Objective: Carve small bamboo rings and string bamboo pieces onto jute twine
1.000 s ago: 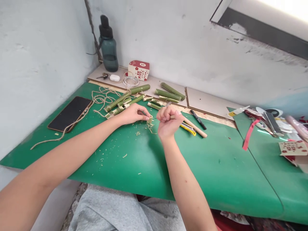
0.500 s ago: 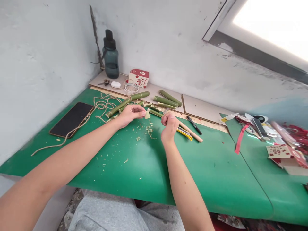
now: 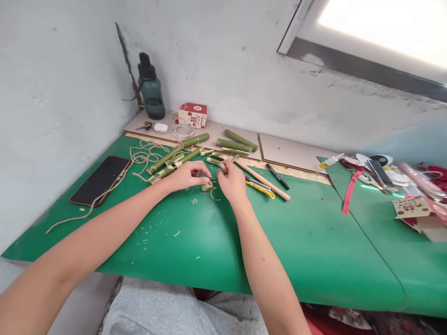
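Bamboo ring, short pale cut piece (image 3: 207,186), looks light, stiff, splintery: left hand (image 3: 184,176) pinches its rim while right hand (image 3: 231,180) clenches a wooden-handled knife (image 3: 262,180).

A corner work spot under a bright window

A green-covered counter (image 3: 314,242) fills the corner where two rough, whitewashed walls (image 3: 63,93) meet; the plaster is scuffed and stained, with a dark crack (image 3: 127,67) running up the corner seam. Behind the counter, against the back wall, lies a strip of pale boards (image 3: 293,151) laid end to end. Above the counter's far right, a window (image 3: 384,28) with a dark lower frame glares white with daylight, which falls evenly over the green surface. The green covering shows a seam toward its right end.
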Available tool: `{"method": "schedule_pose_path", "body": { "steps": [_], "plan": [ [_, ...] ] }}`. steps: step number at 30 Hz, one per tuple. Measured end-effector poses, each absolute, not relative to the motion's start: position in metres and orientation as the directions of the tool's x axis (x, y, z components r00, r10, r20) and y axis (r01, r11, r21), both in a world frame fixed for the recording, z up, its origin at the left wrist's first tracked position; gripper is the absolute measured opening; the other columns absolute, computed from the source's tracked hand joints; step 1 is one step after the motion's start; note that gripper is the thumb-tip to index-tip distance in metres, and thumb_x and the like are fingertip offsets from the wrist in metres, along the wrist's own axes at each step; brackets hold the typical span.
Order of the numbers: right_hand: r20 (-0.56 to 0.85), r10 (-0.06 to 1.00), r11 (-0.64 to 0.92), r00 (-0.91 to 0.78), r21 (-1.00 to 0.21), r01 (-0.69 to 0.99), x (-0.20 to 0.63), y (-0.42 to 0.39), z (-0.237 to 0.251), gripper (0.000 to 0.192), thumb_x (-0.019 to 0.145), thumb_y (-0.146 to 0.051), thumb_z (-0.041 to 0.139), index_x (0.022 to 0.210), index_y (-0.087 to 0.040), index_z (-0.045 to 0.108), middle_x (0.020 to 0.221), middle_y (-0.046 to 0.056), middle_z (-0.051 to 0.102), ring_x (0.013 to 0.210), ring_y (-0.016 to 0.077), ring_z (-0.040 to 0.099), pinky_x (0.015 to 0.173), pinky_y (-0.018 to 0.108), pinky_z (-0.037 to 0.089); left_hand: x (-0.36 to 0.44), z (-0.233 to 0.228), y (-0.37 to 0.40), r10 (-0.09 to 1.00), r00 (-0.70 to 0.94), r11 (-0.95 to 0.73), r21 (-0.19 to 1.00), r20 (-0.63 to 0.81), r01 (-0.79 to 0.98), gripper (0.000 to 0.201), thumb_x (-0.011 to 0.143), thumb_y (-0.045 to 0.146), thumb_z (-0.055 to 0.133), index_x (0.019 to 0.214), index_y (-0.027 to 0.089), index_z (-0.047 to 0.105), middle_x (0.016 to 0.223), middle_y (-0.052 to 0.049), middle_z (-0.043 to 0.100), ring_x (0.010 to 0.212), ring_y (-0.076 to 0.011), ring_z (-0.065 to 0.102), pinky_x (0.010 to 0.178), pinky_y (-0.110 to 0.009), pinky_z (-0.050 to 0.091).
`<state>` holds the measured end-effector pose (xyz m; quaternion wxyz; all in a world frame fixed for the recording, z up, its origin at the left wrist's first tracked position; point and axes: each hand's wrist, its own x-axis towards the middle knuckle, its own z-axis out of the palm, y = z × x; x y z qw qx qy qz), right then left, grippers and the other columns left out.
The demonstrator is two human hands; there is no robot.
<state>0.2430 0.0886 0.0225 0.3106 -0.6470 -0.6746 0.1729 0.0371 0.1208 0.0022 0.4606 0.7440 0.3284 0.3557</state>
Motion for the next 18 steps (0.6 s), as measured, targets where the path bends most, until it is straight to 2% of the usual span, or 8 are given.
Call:
{"method": "schedule_pose_path", "body": {
  "steps": [3, 5, 7, 10, 12, 14, 16, 18],
  "plan": [
    [0.179, 0.984, 0.125, -0.025, -0.574, 0.809, 0.247, 0.09, 0.018, 0.039, 0.087, -0.015, 0.048, 0.12, -0.023, 0.066, 0.113, 0.009, 0.074, 0.096, 0.0277, 0.064, 0.08, 0.038, 0.05, 0.037, 0.008, 0.118, 0.838, 0.482, -0.361, 0.922, 0.255, 0.14, 0.026, 0.086, 0.043, 0.079, 0.095, 0.02, 0.083, 0.097, -0.006, 0.067, 0.077, -0.0158, 0.057, 0.07, -0.029, 0.043],
    [0.19, 0.98, 0.151, -0.054, -0.546, 0.824, 0.249, 0.091, 0.016, 0.046, 0.085, -0.008, 0.045, 0.123, -0.021, 0.067, 0.118, 0.011, 0.073, 0.105, 0.0297, 0.064, 0.087, 0.041, 0.052, 0.037, 0.012, 0.116, 0.867, 0.443, -0.279, 0.959, 0.231, 0.047, 0.03, 0.085, 0.048, 0.08, 0.095, 0.019, 0.083, 0.1, -0.007, 0.07, 0.088, -0.0192, 0.062, 0.08, -0.03, 0.047],
    [0.192, 0.979, 0.165, -0.071, -0.531, 0.831, 0.25, 0.092, 0.013, 0.049, 0.082, -0.003, 0.044, 0.122, -0.019, 0.069, 0.117, 0.013, 0.072, 0.109, 0.0314, 0.062, 0.093, 0.044, 0.052, 0.039, 0.015, 0.113, 0.898, 0.401, -0.175, 0.983, 0.182, -0.055, 0.043, 0.089, 0.059, 0.073, 0.098, 0.018, 0.083, 0.103, -0.009, 0.073, 0.094, -0.0215, 0.065, 0.087, -0.032, 0.05],
    [0.185, 0.979, 0.178, -0.091, -0.536, 0.825, 0.25, 0.093, 0.01, 0.051, 0.078, 0.002, 0.045, 0.116, -0.018, 0.074, 0.115, 0.014, 0.073, 0.11, 0.0327, 0.061, 0.097, 0.046, 0.052, 0.043, 0.019, 0.11, 0.951, 0.302, 0.004, 0.977, 0.063, -0.215, 0.061, 0.099, 0.07, 0.051, 0.103, 0.017, 0.08, 0.109, -0.012, 0.075, 0.096, -0.0219, 0.069, 0.085, -0.031, 0.054],
    [0.191, 0.977, 0.188, -0.097, -0.547, 0.816, 0.25, 0.092, 0.01, 0.054, 0.075, 0.003, 0.046, 0.115, -0.017, 0.075, 0.116, 0.014, 0.073, 0.111, 0.0332, 0.06, 0.1, 0.048, 0.052, 0.046, 0.025, 0.109, 0.97, 0.24, 0.114, 0.932, -0.031, -0.343, 0.064, 0.103, 0.069, 0.044, 0.105, 0.015, 0.079, 0.112, -0.013, 0.076, 0.098, -0.0209, 0.07, 0.081, -0.028, 0.054],
    [0.228, 0.97, 0.198, -0.081, -0.557, 0.807, 0.248, 0.091, 0.013, 0.058, 0.076, 0.002, 0.045, 0.124, -0.016, 0.073, 0.123, 0.014, 0.071, 0.118, 0.0337, 0.058, 0.105, 0.05, 0.05, 0.05, 0.033, 0.109, 0.976, 0.2, 0.165, 0.89, -0.085, -0.426, 0.064, 0.106, 0.064, 0.04, 0.105, 0.013, 0.079, 0.113, -0.014, 0.076, 0.098, -0.0196, 0.072, 0.077, -0.026, 0.055],
    [0.293, 0.956, 0.212, -0.018, -0.646, 0.733, 0.242, 0.089, 0.018, 0.059, 0.08, -0.002, 0.045, 0.132, -0.017, 0.068, 0.134, 0.014, 0.067, 0.129, 0.0328, 0.054, 0.113, 0.05, 0.047, 0.056, 0.043, 0.109, 0.979, 0.169, 0.182, 0.854, -0.113, -0.487, 0.062, 0.108, 0.061, 0.038, 0.105, 0.012, 0.077, 0.116, -0.014, 0.075, 0.1, -0.0193, 0.073, 0.079, -0.026, 0.056],
    [0.279, 0.954, 0.197, 0.108, -0.857, 0.475, 0.229, 0.087, 0.026, 0.053, 0.087, -0.012, 0.048, 0.137, -0.021, 0.064, 0.143, 0.011, 0.064, 0.136, 0.0287, 0.053, 0.116, 0.048, 0.046, 0.064, 0.053, 0.108, 0.983, 0.143, 0.178, 0.817, -0.119, -0.549, 0.059, 0.108, 0.059, 0.039, 0.104, 0.013, 0.075, 0.121, -0.015, 0.074, 0.106, -0.0204, 0.073, 0.083, -0.027, 0.058]
  ]
}}
